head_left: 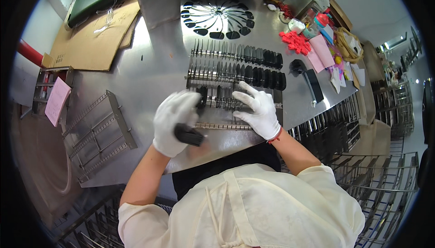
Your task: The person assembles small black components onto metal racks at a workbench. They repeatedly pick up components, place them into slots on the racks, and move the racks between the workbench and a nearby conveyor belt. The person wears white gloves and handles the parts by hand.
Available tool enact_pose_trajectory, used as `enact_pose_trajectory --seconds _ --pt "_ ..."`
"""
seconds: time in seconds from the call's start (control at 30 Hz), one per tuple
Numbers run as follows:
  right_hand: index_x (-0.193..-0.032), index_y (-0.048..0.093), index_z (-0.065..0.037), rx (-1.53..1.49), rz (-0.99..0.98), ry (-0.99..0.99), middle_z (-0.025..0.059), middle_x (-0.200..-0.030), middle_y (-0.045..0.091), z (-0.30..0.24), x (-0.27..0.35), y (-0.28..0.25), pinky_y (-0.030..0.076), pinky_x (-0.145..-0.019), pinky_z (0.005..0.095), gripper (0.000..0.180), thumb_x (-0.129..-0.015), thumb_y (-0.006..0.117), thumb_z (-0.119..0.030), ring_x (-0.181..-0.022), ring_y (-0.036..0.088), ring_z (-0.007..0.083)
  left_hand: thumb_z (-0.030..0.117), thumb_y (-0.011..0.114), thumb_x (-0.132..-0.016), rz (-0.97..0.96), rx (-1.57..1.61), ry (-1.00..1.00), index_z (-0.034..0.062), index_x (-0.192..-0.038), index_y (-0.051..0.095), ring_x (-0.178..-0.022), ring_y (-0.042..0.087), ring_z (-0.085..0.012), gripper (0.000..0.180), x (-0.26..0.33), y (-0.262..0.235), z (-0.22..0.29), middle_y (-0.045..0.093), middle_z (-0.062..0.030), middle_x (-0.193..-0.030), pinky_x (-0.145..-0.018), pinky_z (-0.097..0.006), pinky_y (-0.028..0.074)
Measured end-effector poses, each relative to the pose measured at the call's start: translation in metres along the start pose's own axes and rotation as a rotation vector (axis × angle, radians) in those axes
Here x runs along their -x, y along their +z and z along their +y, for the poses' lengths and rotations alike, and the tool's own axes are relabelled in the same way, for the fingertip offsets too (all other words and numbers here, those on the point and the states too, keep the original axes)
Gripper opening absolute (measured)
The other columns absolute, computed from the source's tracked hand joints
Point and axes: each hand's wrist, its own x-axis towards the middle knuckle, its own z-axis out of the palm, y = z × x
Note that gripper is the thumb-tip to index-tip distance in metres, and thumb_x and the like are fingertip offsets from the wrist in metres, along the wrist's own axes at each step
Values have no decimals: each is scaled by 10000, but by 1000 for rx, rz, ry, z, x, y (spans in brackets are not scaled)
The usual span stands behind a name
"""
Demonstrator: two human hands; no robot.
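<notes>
Nearest, the gloved left hand (pixel 174 123) is closed around a bunch of black-handled utensils (pixel 189 135), probably stiff, light and slick, best gripped by the handles. The gloved right hand (pixel 257 108) lies open, fingers spread on the metal rack (pixel 213 125). Beyond, two filled rows (pixel 235 66); one empty rack (pixel 97 132) lies left.

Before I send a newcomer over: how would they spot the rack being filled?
On the steel table, look ahead of the two white-gloved hands. The slotted metal rack there holds rows of black-handled pieces; unlike the bare rack lying left, its far rows are full.
</notes>
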Motion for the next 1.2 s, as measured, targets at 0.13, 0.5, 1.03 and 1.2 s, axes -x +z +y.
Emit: enact_pose_trajectory --seconds 0.13,0.5,1.03,1.2 --pt "-1328 659 -189 -159 6 125 126 -1420 605 2 5 -7 541 -973 399 607 -751 847 -177 -1176 647 328 98 647 -841 -375 -140 128 98 -1361 594 -1351 537 -362 522 -20 15 -7 608 -151 -1390 -1178 -565 329" --pt "-1489 478 -141 -15 -66 73 150 -1507 497 5 17 2 508 -952 444 743 -806 765 -199 -1132 612 325 136 682 -789 -676 -128 210 18 -1457 482 -1467 418 -325 707 -44 36 21 480 -196 -1520 -1236 -521 239" --pt "-1519 460 -94 60 -167 198 184 -1555 426 -41 -3 -37 372 -1140 554 929 -747 851 -433 -1389 465 342 6 530 -965 -239 720 -663 -6 -1311 626 -1031 691 -213 359 16 -1 33 725 -127 -1147 -926 -361 550" --pt "-1466 464 -62 -734 -444 -86 149 -1435 557 -69 19 -51 563 -927 336 850 -727 883 -69 -1133 640 236 -90 474 -917 -614 1235 -869 31 -1211 664 -984 679 -195 371 28 38 81 709 -97 -1147 -921 -317 552"
